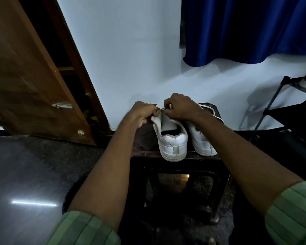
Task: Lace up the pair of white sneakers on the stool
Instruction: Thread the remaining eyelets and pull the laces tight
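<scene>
The left hand (143, 111) was curled tight at the top of the near sneaker (171, 138), pinching a thin white lace (161, 109) that ran across to the right hand (181, 107), pinching too. The 2nd sneaker (202, 142) sat just under the right wrist on the stool (143, 152). Both heels overhung its front edge; 1 hard tug could probably tip a shoe off.

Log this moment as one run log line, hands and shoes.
left hand: pinching lace | right hand: pinching lace | work: left sneaker | right sneaker: untouched beside it | support: stool
</scene>
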{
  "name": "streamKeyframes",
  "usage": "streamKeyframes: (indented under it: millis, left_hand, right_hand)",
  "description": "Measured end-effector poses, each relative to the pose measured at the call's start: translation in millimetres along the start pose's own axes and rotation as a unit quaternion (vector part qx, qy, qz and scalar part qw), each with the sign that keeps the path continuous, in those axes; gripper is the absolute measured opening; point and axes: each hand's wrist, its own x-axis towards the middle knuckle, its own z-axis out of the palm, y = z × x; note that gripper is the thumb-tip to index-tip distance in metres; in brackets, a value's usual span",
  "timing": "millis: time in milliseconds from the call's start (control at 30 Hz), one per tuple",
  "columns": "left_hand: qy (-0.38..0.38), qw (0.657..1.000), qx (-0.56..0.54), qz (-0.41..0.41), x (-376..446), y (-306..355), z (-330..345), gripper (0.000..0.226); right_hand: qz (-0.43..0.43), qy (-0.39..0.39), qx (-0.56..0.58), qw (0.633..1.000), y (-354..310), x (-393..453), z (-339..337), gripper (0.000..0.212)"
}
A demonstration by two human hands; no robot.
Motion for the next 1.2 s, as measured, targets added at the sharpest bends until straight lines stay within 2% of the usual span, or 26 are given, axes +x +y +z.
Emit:
streamKeyframes:
  millis: [133,333,533,600,767,900,1000,1067,1200]
  left_hand:
    - [-0.012,1.0,-0.015,-0.009,0.0,-1.2,-0.7,0.031]
    - [-0.026,0.999,-0.023,-0.01,3.7,-2.9,-3.3,0.03]
    - [-0.019,1.0,-0.012,0.009,5.9,-4.2,-2.7,0.023]
    - [-0.016,1.0,-0.008,0.015,6.1,-3.5,-2.3,0.024]
    - [0.015,0.999,-0.035,0.02,14.7,-14.5,1.7,0.009]
    - [0.078,0.994,0.044,0.058,29.9,-31.9,10.1,0.017]
    - [0.088,0.994,0.036,0.055,33.4,-31.8,14.8,0.004]
    - [0.081,0.995,0.022,0.056,34.5,-31.1,16.3,0.016]
    - [0.064,0.996,-0.025,0.049,34.7,-34.4,19.8,0.016]
  right_hand:
    - [0.002,-0.011,-0.025,1.0,-2.6,0.8,3.1,0.02]
    - [-0.004,-0.029,-0.048,0.998,-3.5,-0.4,5.6,0.016]
    - [-0.014,-0.003,-0.058,0.998,-4.8,0.8,10.4,0.019]
    - [-0.016,0.015,-0.05,0.999,-5.3,1.5,11.3,0.019]
    - [0.019,0.035,-0.002,0.999,-3.3,3.9,12.5,0.011]
    - [0.062,0.035,0.045,0.996,-3.4,6.6,13.8,0.01]
    - [0.09,0.017,0.099,0.991,0.9,11.6,13.0,0.011]
    - [0.093,0.013,0.115,0.989,3.5,13.5,13.5,0.008]
    - [0.084,0.017,0.104,0.991,2.5,12.3,15.2,0.005]
